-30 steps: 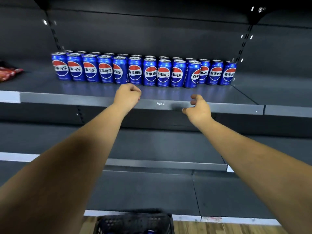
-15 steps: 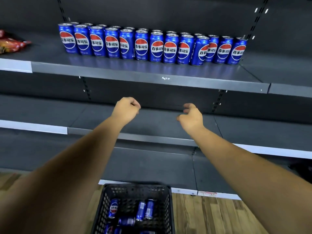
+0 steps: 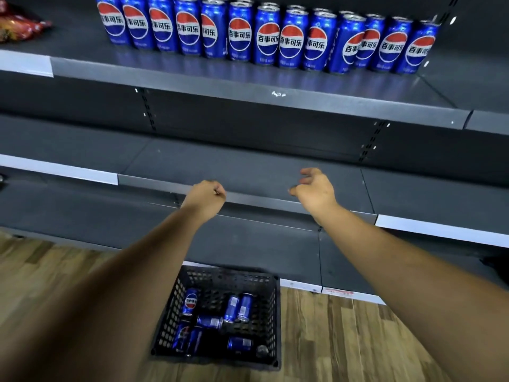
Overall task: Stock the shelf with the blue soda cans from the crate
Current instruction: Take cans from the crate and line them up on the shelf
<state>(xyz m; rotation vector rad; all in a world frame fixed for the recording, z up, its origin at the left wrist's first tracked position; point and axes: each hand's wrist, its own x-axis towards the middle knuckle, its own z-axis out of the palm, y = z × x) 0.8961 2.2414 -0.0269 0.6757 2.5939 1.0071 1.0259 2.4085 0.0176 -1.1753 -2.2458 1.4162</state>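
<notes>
Now both hands are hanging lower, away from the metal shelf [image 3: 248,86]: left hand [image 3: 205,198] fisted empty, right hand [image 3: 314,191] loosely curled, empty. Cylindrical blue cans [image 3: 267,37] standing shelved; others lying in the perforated plastic crate [image 3: 271,318].

Not much to report on the person, honestly. Two bare arms come in from the bottom corners, no sleeves showing anywhere up to the edge of the shot. No watch, no bracelet, no gloves, no rings that I can make out. The left hand [image 3: 205,198] shows its back and knuckles; there's a tiny glint by the fingers but it's too small to tell what it is. The right hand [image 3: 315,190] shows its back, thumb and fingertips, a bit blurred. Forearms look smooth, no marks or tattoos visible.
</notes>
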